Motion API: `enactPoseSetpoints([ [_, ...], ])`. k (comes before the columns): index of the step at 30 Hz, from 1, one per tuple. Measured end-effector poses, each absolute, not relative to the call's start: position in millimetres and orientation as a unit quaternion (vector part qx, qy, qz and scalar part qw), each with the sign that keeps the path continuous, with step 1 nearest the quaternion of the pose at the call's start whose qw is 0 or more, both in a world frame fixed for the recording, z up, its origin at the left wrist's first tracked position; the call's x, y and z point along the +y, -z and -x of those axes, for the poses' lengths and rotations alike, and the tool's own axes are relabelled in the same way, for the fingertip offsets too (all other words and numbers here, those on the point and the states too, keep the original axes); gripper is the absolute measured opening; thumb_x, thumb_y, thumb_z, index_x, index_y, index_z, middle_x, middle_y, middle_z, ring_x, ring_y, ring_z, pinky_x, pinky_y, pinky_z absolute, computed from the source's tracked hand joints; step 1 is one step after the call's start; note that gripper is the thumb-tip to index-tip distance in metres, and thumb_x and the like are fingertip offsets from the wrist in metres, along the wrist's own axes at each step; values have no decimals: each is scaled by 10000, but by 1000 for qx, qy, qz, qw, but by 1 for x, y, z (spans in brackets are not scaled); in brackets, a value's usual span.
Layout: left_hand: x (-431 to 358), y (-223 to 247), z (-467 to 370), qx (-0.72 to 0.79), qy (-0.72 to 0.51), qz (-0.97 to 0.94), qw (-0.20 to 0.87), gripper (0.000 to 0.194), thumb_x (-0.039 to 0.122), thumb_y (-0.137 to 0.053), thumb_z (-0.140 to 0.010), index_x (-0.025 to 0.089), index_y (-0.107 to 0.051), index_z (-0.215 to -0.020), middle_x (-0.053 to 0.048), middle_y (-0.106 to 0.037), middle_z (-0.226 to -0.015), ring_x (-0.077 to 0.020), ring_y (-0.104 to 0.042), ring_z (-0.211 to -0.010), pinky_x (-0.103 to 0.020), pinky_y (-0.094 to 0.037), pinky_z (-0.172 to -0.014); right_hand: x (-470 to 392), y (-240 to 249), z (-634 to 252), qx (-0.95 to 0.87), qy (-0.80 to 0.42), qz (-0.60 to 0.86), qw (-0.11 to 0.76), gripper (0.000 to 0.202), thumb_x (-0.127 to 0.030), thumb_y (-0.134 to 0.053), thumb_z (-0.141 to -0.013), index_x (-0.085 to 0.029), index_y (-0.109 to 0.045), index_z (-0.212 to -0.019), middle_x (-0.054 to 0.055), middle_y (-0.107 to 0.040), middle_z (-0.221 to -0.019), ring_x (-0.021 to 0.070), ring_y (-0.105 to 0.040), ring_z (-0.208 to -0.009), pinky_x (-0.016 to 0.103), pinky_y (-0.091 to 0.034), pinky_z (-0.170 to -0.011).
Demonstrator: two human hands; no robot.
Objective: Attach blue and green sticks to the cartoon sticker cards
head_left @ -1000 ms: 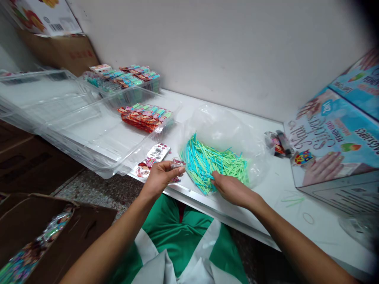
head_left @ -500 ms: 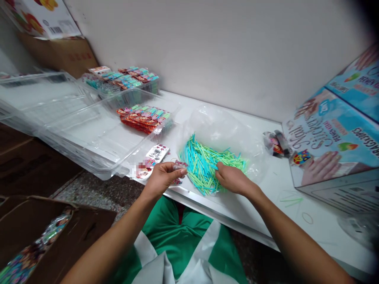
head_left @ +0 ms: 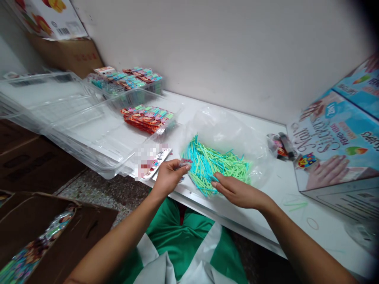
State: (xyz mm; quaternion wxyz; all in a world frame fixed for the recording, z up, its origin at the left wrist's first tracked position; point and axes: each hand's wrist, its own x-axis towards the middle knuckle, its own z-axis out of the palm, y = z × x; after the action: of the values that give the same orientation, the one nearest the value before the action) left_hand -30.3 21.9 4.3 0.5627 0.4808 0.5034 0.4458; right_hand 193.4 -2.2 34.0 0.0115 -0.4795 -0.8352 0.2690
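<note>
My left hand [head_left: 168, 178] is closed, pinching a small clear packet with pinkish print [head_left: 186, 162] at the left edge of a pile of thin blue and green plastic sticks [head_left: 220, 165]. The sticks lie in the mouth of an open clear plastic bag [head_left: 219, 122]. Over the pile's front side, my right hand [head_left: 237, 190] is closed, with blue sticks [head_left: 213, 179] between thumb and fingers; how many I cannot tell. Beside my left hand lies a printed white card [head_left: 154, 165], partly blurred out.
Clear plastic trays [head_left: 97, 152] stand at the left, one with a row of filled packets [head_left: 148, 120]. Behind is another filled container [head_left: 133, 85]. A blue printed box [head_left: 331, 146] borders the right, near wrapped pieces [head_left: 281, 146]. An open carton [head_left: 85, 225] sits lower left.
My right hand has drawn slightly forward and left out of the pile, with blue sticks now showing at its fingertips. My left hand keeps the packet. The view has shifted slightly.
</note>
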Motion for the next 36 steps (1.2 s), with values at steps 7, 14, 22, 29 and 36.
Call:
enactPoseSetpoints([
  [7, 13, -6, 8, 513, -447, -572, 458, 171, 327, -655, -683, 194, -718, -771, -30, -715, -795, -208, -632, -806, -265, -470, -673, -8, -57, -169, -873, -204, 442, -28, 213, -317, -264, -955, -179, -426, -946, 37, -591, -757, 148, -511, -620, 255, -273, -543],
  [14, 16, -9, 16, 533, -445, -590, 412, 222, 380, -609, -739, 178, -701, -735, -16, -697, -743, -193, -616, -768, -261, -448, -678, -9, -63, -171, -890, -102, 437, -80, 114, -184, -346, -912, -172, -457, -891, 53, -606, -773, 155, -531, -633, 266, -254, -543],
  [22, 10, -8, 17, 479, -447, -606, 451, 237, 376, -615, -757, 168, -709, -819, -33, -702, -821, -196, -620, -794, -266, -454, -711, -4, -80, -174, -886, -127, 445, -19, 194, -307, -282, -955, -191, -436, -929, 47, -594, -804, 154, -527, -661, 260, -293, -565],
  [29, 2, -12, 21, 479, -418, -700, 326, 222, 373, -567, -806, 192, -690, -847, -53, -695, -843, -196, -619, -815, -276, -448, -717, 5, -92, -174, -884, -141, 443, -35, 220, -334, -286, -952, -187, -439, -895, 38, -573, -739, 135, -484, -597, 249, -279, -541],
  [36, 3, -17, 26, 446, -398, -776, 202, 189, 325, -532, -840, 187, -661, -846, -56, -690, -796, -183, -612, -779, -294, -428, -720, 6, -99, -169, -894, -135, 423, -60, 218, -343, -310, -948, -189, -443, -869, 36, -576, -724, 130, -472, -576, 251, -256, -522],
])
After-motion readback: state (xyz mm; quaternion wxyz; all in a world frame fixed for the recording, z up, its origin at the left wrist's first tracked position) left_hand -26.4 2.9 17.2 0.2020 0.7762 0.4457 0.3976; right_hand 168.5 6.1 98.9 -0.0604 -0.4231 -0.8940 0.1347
